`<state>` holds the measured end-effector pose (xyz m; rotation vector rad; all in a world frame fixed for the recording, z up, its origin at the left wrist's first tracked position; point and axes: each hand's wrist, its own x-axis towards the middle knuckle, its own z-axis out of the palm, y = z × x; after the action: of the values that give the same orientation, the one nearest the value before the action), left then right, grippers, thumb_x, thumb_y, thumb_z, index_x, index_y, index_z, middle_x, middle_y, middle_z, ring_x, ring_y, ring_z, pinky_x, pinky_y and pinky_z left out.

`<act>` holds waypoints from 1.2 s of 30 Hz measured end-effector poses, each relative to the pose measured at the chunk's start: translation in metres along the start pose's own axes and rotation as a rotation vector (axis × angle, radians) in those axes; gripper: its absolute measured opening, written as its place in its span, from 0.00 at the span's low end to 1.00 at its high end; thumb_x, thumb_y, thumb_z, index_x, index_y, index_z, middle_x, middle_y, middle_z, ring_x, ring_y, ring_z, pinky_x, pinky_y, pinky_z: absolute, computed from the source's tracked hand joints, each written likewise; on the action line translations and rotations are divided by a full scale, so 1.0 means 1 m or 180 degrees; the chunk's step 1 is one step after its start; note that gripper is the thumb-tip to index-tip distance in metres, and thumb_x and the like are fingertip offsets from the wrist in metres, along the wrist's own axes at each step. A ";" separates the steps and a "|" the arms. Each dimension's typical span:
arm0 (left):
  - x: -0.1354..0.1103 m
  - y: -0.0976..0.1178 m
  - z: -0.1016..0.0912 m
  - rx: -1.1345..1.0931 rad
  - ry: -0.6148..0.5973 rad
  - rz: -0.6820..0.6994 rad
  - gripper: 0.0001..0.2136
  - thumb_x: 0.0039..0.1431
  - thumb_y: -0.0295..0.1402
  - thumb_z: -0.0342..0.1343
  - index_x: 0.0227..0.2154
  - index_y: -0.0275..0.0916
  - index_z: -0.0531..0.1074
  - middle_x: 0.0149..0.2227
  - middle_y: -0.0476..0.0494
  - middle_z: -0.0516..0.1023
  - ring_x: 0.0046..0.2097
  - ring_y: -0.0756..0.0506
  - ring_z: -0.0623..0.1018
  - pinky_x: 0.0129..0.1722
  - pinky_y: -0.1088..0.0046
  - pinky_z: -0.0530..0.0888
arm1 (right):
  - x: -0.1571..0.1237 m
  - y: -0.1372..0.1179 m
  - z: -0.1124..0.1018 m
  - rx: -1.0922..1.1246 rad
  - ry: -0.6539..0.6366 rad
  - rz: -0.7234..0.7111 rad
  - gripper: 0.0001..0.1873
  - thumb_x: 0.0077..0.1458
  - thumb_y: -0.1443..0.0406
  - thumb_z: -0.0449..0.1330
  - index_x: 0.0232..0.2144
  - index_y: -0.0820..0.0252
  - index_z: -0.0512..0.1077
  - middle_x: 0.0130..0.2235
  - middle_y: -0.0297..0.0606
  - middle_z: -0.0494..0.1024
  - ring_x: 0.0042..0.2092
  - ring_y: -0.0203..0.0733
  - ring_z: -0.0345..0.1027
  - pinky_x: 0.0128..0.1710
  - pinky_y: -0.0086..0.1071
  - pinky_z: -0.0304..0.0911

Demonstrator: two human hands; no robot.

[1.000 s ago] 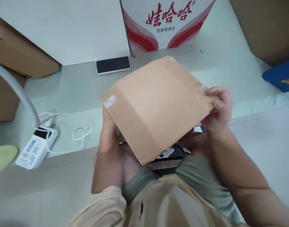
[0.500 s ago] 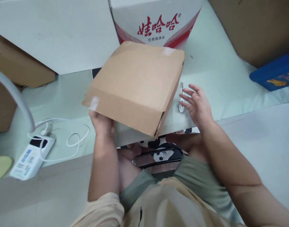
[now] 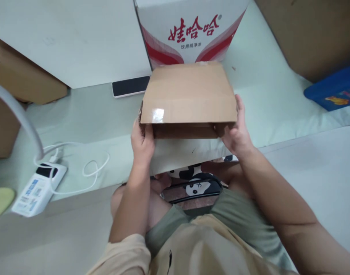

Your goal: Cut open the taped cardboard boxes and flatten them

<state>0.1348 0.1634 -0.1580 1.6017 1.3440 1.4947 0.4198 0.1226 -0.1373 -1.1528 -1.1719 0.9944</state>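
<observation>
A brown cardboard box [image 3: 189, 91] is held in front of me, its near side gaping under the top panel so that part of the inside shows. A piece of clear tape [image 3: 158, 115] shines on its near left edge. My left hand [image 3: 142, 141] grips the near left corner, thumb at the opening. At the right side, my right hand [image 3: 238, 131] is closed on the box wall, with its fingers along the outside. The utility knife seen earlier is hidden from view.
Behind stands a white and red carton [image 3: 192, 34]. A black-faced phone-like device [image 3: 130, 86] lies left of the box. At left are a white power bank [image 3: 39, 189] with a cable [image 3: 96, 173] and a lamp's curved neck [image 3: 20, 114]. A blue container [image 3: 332, 89] is at right.
The box has turned and tipped, so its open near side now faces me. My right hand has gone from open beside the knife to gripping the box. My left hand has shifted right.
</observation>
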 end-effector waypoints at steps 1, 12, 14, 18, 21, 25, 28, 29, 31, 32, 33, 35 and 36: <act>-0.001 0.000 0.001 -0.0008 -0.0013 -0.0008 0.21 0.69 0.50 0.53 0.56 0.44 0.76 0.57 0.38 0.79 0.61 0.39 0.77 0.65 0.56 0.70 | -0.001 0.003 0.000 -0.0091 -0.0037 -0.0097 0.68 0.26 0.31 0.71 0.67 0.36 0.52 0.68 0.40 0.65 0.71 0.57 0.60 0.65 0.56 0.67; -0.007 0.015 -0.004 -0.0435 -0.0809 0.0146 0.26 0.63 0.58 0.54 0.52 0.46 0.77 0.53 0.38 0.75 0.55 0.40 0.77 0.51 0.64 0.80 | 0.018 0.018 -0.021 0.0238 0.1414 0.0469 0.20 0.43 0.47 0.66 0.35 0.48 0.70 0.43 0.39 0.81 0.56 0.59 0.73 0.61 0.55 0.70; -0.004 0.012 -0.005 -0.0323 -0.0379 0.0023 0.25 0.62 0.58 0.57 0.50 0.44 0.77 0.51 0.39 0.77 0.54 0.41 0.78 0.54 0.62 0.78 | 0.021 0.014 -0.028 0.0389 0.1197 0.0558 0.22 0.41 0.44 0.63 0.33 0.49 0.70 0.42 0.41 0.82 0.54 0.60 0.73 0.58 0.55 0.71; 0.002 0.001 -0.010 0.0114 -0.0279 -0.0071 0.29 0.59 0.58 0.59 0.54 0.42 0.76 0.55 0.37 0.78 0.58 0.38 0.77 0.59 0.59 0.74 | 0.020 0.006 -0.031 0.0688 0.0861 0.0867 0.24 0.41 0.42 0.61 0.35 0.49 0.70 0.44 0.42 0.83 0.54 0.60 0.74 0.53 0.56 0.74; 0.003 -0.003 -0.014 0.0456 -0.0693 -0.0188 0.30 0.59 0.58 0.60 0.55 0.41 0.75 0.58 0.35 0.77 0.60 0.37 0.76 0.59 0.58 0.74 | 0.017 0.001 -0.026 0.0837 0.0920 0.0959 0.24 0.39 0.44 0.64 0.35 0.50 0.71 0.45 0.41 0.83 0.54 0.61 0.74 0.53 0.56 0.73; 0.005 0.000 -0.015 0.0734 -0.0764 -0.0690 0.34 0.54 0.57 0.64 0.57 0.40 0.74 0.58 0.33 0.77 0.57 0.36 0.78 0.57 0.56 0.75 | 0.015 -0.009 -0.018 0.1033 0.0987 0.0983 0.25 0.36 0.45 0.65 0.34 0.51 0.73 0.41 0.41 0.83 0.51 0.60 0.76 0.51 0.55 0.74; 0.008 0.010 -0.017 0.0780 -0.1112 -0.1155 0.32 0.53 0.54 0.65 0.55 0.39 0.75 0.50 0.36 0.82 0.46 0.38 0.81 0.48 0.60 0.78 | 0.013 -0.018 -0.014 0.1247 0.1121 0.1002 0.20 0.37 0.48 0.66 0.31 0.53 0.74 0.36 0.38 0.83 0.43 0.54 0.78 0.43 0.49 0.77; 0.009 0.014 -0.018 0.0699 -0.1237 -0.1253 0.30 0.52 0.53 0.66 0.53 0.38 0.76 0.47 0.37 0.82 0.44 0.39 0.81 0.46 0.62 0.78 | 0.012 -0.021 -0.012 0.1345 0.1156 0.1034 0.18 0.38 0.50 0.67 0.30 0.53 0.75 0.35 0.37 0.83 0.41 0.51 0.78 0.41 0.46 0.77; 0.010 0.021 -0.019 0.0348 -0.1428 -0.1414 0.28 0.50 0.52 0.67 0.48 0.37 0.77 0.44 0.39 0.83 0.44 0.39 0.81 0.44 0.64 0.77 | 0.011 -0.025 -0.011 0.1531 0.1171 0.1135 0.15 0.41 0.52 0.67 0.28 0.54 0.75 0.33 0.35 0.83 0.37 0.49 0.78 0.36 0.43 0.77; 0.010 0.024 -0.019 0.0101 -0.1482 -0.1497 0.28 0.48 0.52 0.69 0.46 0.37 0.78 0.44 0.39 0.83 0.44 0.40 0.81 0.44 0.65 0.77 | 0.011 -0.027 -0.011 0.1604 0.1151 0.1205 0.14 0.41 0.53 0.68 0.28 0.54 0.74 0.33 0.35 0.83 0.36 0.48 0.78 0.34 0.42 0.77; 0.010 0.026 -0.019 -0.0160 -0.1512 -0.1586 0.27 0.47 0.51 0.70 0.44 0.38 0.77 0.43 0.40 0.84 0.43 0.40 0.82 0.43 0.67 0.77 | 0.012 -0.028 -0.011 0.1651 0.1141 0.1271 0.14 0.42 0.53 0.68 0.27 0.54 0.74 0.32 0.35 0.83 0.36 0.48 0.78 0.33 0.42 0.77; 0.009 0.029 -0.018 -0.0623 -0.1482 -0.1776 0.26 0.44 0.50 0.73 0.40 0.39 0.76 0.41 0.41 0.84 0.40 0.42 0.83 0.39 0.69 0.78 | 0.014 -0.029 -0.011 0.1658 0.1145 0.1363 0.13 0.43 0.55 0.68 0.27 0.55 0.74 0.31 0.35 0.82 0.34 0.46 0.77 0.32 0.41 0.76; 0.008 0.029 -0.018 -0.0805 -0.1406 -0.1857 0.25 0.42 0.49 0.75 0.38 0.39 0.75 0.39 0.43 0.84 0.38 0.43 0.83 0.37 0.70 0.79 | 0.015 -0.029 -0.011 0.1634 0.1151 0.1385 0.12 0.43 0.56 0.68 0.26 0.55 0.74 0.30 0.35 0.82 0.33 0.46 0.76 0.31 0.40 0.76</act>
<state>0.1252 0.1570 -0.1250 1.1500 1.1704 0.8563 0.4330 0.1315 -0.1066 -1.1206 -0.3452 1.2565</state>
